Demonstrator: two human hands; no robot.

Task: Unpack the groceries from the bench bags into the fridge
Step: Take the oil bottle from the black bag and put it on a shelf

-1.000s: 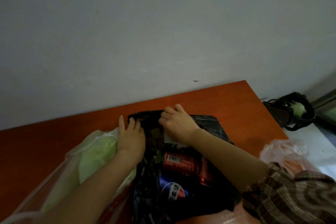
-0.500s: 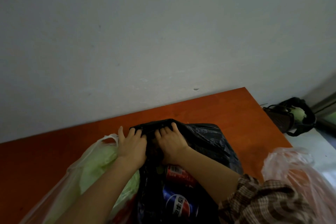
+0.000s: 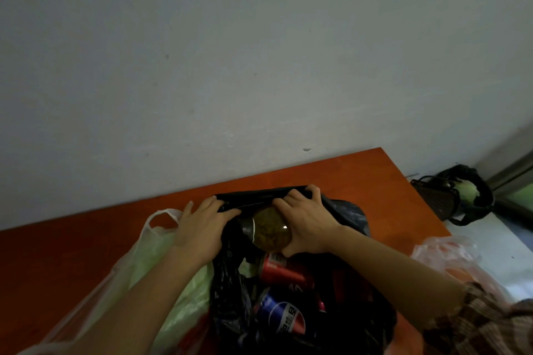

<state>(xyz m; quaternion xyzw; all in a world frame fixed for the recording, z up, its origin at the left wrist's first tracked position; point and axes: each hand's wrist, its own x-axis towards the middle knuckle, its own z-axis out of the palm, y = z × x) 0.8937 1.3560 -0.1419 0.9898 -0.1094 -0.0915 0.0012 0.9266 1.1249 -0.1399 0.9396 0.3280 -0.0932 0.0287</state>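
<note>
Black bag [image 3: 346, 210], lower centre, on the orange bench [image 3: 86, 253]: your left hand [image 3: 202, 228] and right hand [image 3: 310, 225] both grip its far rim, fingers curled over the plastic. Between them shows a round brownish container [image 3: 269, 229]; below it lie a red can [image 3: 281, 269] and a blue can [image 3: 284, 317].

The bench [image 3: 331, 173] is a reddish-orange wooden top pushed flush against a plain grey wall [image 3: 259, 66]. Three bags sit on it side by side: a black bag [image 3: 230, 311] in the middle, a thin white bag [image 3: 150, 251] touching its left side with something pale green inside, and a pink bag [image 3: 450, 256] by the right edge, apart from the black one.
</note>
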